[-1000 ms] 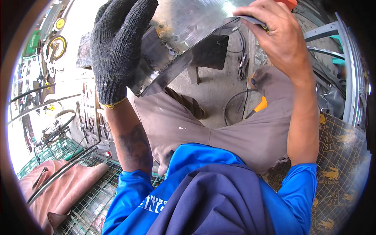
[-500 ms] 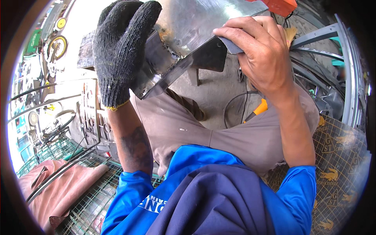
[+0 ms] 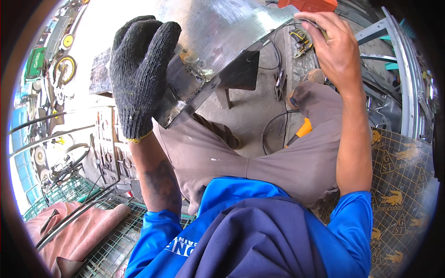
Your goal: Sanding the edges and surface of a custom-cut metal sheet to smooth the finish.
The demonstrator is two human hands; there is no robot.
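My left hand (image 3: 141,76), in a dark knitted glove, is closed round the left end of a bent sheet-metal piece (image 3: 218,34). The piece has a rough, browned weld-like seam and a dark triangular flange (image 3: 241,70) below its edge. My bare right hand (image 3: 337,51) is at the sheet's far right corner, fingers and thumb pinched together. Between them only a thin edge of the grey sanding pad (image 3: 321,28) shows; the rest is hidden by the fingers.
A tape measure (image 3: 301,42) and a yellow-handled tool (image 3: 303,129) lie on the floor. An orange-red box (image 3: 309,4) sits at the back. Metal frames (image 3: 401,78) stand at right, beside a patterned board (image 3: 394,199). A pinkish leather-like sheet (image 3: 79,236) lies over green wire mesh (image 3: 104,236) at left.
My right hand has moved right and farther away along the sheet's edge, turning so the pad is mostly hidden. The gloved hand and metal piece have shifted slightly; the tape measure has come into sight.
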